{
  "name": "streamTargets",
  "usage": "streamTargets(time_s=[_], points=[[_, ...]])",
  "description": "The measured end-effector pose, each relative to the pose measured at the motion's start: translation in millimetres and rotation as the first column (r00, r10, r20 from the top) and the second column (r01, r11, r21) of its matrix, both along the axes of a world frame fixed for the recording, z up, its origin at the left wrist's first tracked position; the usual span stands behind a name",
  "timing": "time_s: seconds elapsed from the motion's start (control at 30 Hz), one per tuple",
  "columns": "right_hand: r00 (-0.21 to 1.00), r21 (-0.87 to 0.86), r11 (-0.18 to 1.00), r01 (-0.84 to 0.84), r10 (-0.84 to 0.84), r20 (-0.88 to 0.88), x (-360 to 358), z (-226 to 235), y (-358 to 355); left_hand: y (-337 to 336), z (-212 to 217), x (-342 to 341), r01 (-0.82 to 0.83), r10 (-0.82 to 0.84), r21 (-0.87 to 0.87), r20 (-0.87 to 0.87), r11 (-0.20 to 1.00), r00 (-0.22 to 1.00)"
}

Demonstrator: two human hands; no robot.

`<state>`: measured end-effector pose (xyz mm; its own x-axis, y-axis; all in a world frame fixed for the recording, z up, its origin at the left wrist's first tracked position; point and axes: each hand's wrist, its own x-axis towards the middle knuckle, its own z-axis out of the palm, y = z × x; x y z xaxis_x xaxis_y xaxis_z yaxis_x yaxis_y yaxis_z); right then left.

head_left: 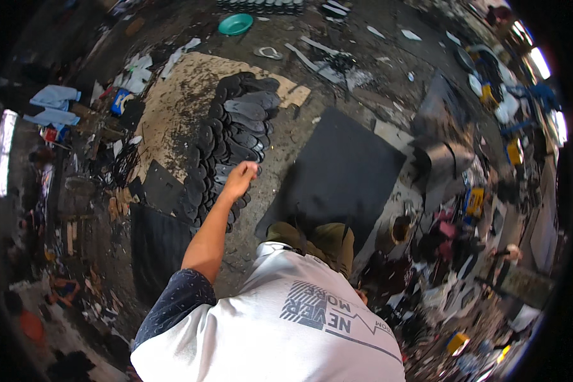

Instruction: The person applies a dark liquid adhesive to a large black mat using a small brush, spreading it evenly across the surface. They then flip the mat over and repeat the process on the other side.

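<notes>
My left hand (239, 180) reaches out over the right edge of a heap of black sandal soles (226, 137), its fingers curled in. Whether a sole is caught in those fingers is hidden from this angle. The soles lie overlapped in long rows on a tan board (165, 105). A large black rubber sheet (337, 162) lies flat on the ground to the right of the hand, in front of my knees. My right hand cannot be seen; only a sliver of skin shows beside the shirt's right edge.
Another black sheet (159, 248) lies left of my arm. A green basin (235, 24) and a lone pale sandal (268, 53) are at the far side. Curved black sheets (440, 159) stand at the right, with scraps and yellow containers beyond. A person in orange (32, 328) is at lower left.
</notes>
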<state>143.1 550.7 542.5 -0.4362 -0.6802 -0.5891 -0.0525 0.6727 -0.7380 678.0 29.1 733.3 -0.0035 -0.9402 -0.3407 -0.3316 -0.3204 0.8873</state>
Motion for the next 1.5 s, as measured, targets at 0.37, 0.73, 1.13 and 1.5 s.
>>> streamTargets(time_s=[0.37, 0.73, 1.13, 1.5], points=[[0.99, 0.063, 0.996, -0.07, 0.077, -0.117, -245, 77, -419, 39, -102, -76, -0.153, 0.094, 0.209, 0.27, 0.966, 0.958], [0.997, -0.229, 0.97, -0.078, 0.074, -0.024, -174, 99, -800, -41, -183, 6, 0.148, -0.375, 0.381, 0.638, 0.913, 0.672], [0.998, 0.237, 0.969, -0.064, 0.069, -0.014, -127, 33, -641, -305, -72, -3, 0.045, 0.03, -0.242, 0.298, 0.969, 0.954], [0.917, -0.121, 0.99, -0.076, 0.022, -0.399, -155, 41, -587, -121, -136, -19, 0.107, -0.435, 0.584, 0.457, 0.804, 0.776]])
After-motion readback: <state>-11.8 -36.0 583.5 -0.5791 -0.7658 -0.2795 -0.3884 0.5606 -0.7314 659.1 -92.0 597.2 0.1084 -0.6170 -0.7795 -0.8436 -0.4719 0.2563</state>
